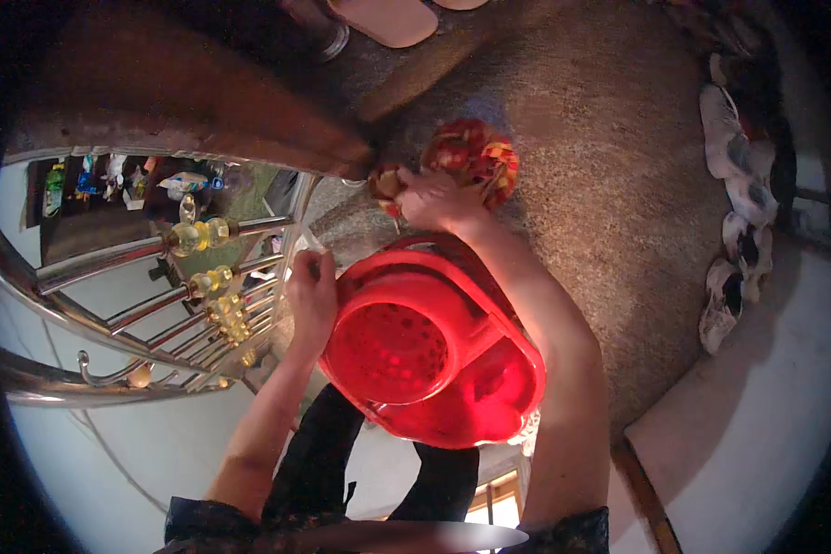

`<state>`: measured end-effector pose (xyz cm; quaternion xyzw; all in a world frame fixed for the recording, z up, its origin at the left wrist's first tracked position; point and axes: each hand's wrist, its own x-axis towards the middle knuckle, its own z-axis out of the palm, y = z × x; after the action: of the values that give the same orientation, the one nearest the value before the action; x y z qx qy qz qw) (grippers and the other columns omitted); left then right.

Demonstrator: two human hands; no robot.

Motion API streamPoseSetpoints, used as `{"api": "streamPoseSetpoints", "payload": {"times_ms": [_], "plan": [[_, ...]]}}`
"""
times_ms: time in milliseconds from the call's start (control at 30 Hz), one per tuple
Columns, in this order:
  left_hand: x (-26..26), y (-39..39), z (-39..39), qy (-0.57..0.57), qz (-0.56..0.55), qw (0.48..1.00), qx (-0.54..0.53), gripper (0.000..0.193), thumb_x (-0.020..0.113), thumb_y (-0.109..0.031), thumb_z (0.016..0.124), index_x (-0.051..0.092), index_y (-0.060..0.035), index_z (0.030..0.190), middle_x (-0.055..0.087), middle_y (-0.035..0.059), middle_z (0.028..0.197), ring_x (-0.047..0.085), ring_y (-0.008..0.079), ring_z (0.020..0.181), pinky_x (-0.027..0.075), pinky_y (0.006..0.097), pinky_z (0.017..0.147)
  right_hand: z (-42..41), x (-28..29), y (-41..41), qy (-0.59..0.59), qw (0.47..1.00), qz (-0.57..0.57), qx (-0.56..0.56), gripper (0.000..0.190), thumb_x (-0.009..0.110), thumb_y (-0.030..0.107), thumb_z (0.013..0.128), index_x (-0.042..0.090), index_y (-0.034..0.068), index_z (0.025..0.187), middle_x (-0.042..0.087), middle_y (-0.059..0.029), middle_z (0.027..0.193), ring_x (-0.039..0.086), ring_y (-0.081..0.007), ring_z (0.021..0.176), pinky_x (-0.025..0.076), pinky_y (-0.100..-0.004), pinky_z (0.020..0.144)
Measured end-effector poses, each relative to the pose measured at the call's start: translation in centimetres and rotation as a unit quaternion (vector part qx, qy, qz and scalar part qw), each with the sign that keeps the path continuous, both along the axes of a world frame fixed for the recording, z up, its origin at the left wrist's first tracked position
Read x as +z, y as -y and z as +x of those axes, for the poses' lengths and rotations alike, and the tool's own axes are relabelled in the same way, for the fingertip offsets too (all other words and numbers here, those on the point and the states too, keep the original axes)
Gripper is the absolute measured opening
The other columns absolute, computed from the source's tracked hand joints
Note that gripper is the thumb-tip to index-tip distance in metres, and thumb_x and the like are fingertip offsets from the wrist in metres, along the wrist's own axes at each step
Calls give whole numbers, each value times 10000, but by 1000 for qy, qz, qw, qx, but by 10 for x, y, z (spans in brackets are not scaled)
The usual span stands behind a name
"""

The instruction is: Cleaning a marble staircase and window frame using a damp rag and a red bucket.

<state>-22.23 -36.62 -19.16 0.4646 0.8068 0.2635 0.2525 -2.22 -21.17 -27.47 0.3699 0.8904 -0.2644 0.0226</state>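
A red plastic mop bucket (495,415) with a round, perforated wringer basket (388,353) stands between my forearms. Beyond it, my right hand (433,199) grips a red-and-yellow patterned item (502,163); it looks soft, but its exact kind is unclear. Part of that item shows on either side of the hand. My left hand (311,294) is at the bucket's left side, close to the foot of a metal railing. Its fingers are curled, and a small white thing (311,239) shows just past them. Whether they hold it cannot be made out.
A metal railing (131,318) with yellow glass-like ornaments runs along the left. Several white shoes (720,131) line the wall at right. Pink slippers (395,21) lie at the top on the speckled floor (595,228). A brown wooden panel (201,104) fills the upper left.
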Motion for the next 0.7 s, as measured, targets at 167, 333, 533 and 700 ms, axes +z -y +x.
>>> {"api": "streamPoseSetpoints", "payload": {"times_ms": [167, 333, 533, 700], "plan": [[15, 10, 45, -3, 45, 999, -15, 196, 566, -179, 943, 526, 12, 930, 579, 190, 784, 589, 322, 735, 454, 413, 669, 48, -27, 17, -141, 974, -166, -63, 305, 509, 222, 860, 686, 22, 1007, 670, -141, 1025, 645, -315, 926, 506, -413, 876], [26, 7, 50, -62, 74, 994, -53, 199, 539, -173, 961, 519, 19, 911, 554, 188, 779, 554, 335, 717, 437, 423, 667, 86, 14, 59, -610, 398, -579, -367, 412, 478, 126, 765, 625, -20, 1121, 666, -110, 1071, 643, -250, 954, 502, -378, 923], [12, 9, 39, -70, 104, 989, -72, 207, 540, -183, 963, 528, 16, 909, 551, 174, 772, 530, 330, 693, 422, 425, 660, 161, 65, 95, -634, 298, -520, -488, 482, 482, 148, 753, 559, -15, 1200, 636, -145, 1147, 621, -288, 1031, 489, -420, 958], [11, 8, 34, -72, 93, 991, -67, 194, 527, -167, 966, 524, 17, 902, 552, 165, 768, 520, 311, 689, 416, 417, 673, 231, 52, 128, -617, 344, -420, -569, 469, 491, 182, 769, 558, 8, 1199, 636, -143, 1115, 629, -286, 998, 520, -461, 882]]}}
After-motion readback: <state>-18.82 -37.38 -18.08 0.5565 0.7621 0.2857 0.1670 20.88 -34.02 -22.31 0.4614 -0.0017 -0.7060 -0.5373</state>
